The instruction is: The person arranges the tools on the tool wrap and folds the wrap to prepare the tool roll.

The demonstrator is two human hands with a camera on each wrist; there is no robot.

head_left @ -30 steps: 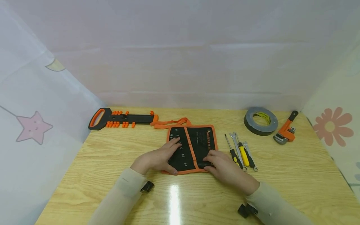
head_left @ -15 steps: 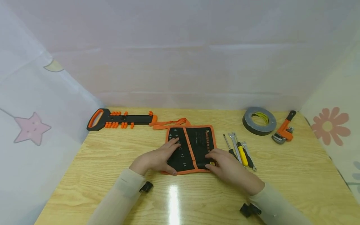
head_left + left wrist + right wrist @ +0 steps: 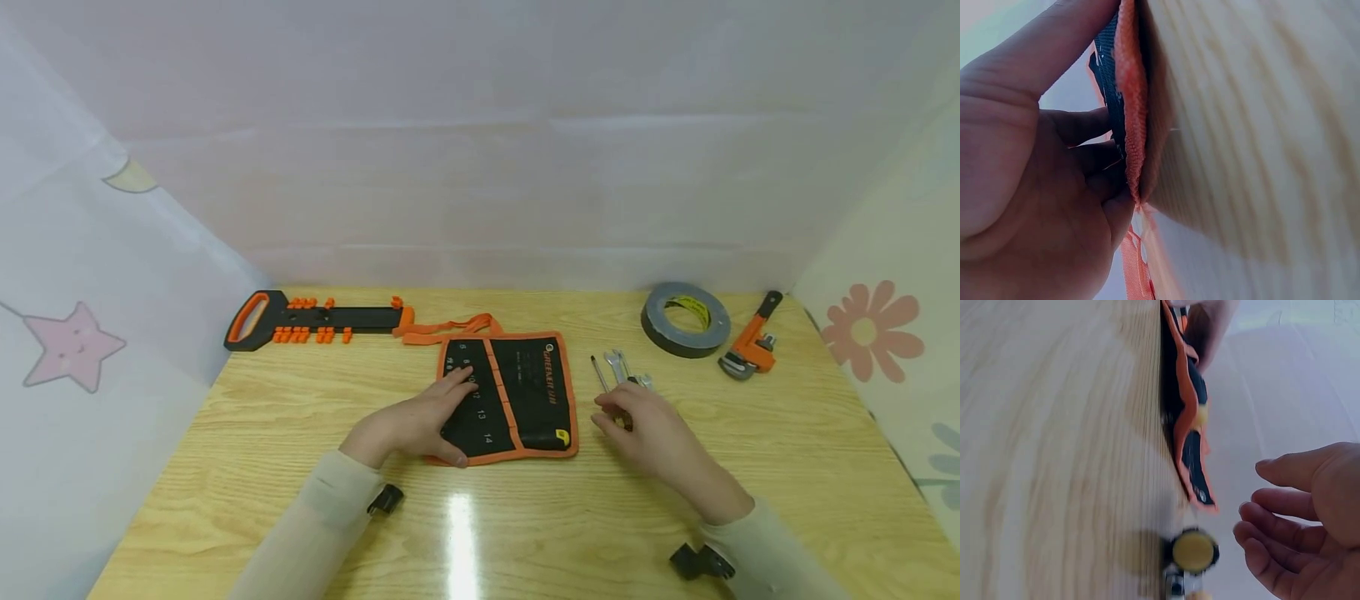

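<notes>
Head view, and the left hand [image 3: 420,421] lies across the pouch [image 3: 536,383], fingers straight and a little parted, clamped on nothing: probably steadying limp cloth that would slide otherwise. That pouch sits mid-tabletop [image 3: 292,442], spread out right in front of the person, its orange strap [image 3: 420,339] trailing off the far left corner. Over to the right hand [image 3: 656,433], poised above the tools just beside the pouch; thumb and loosely bent fingers stand apart, and the right wrist view shows nothing between them. Those tools lie side by side, heads pointing away, presumably to leave the handles within reach. Now the count: one pouch; two spanners, a nearer one [image 3: 616,367] and a farther one [image 3: 647,382]; two thin shafts, apparently a left screwdriver [image 3: 599,372] and a right screwdriver [image 3: 625,363], though the hand may hide more. Farther back, one tape roll [image 3: 686,343], one pipe wrench [image 3: 752,350] and one black-and-orange rack [image 3: 348,317], set aside, it seems, for working room.
</notes>
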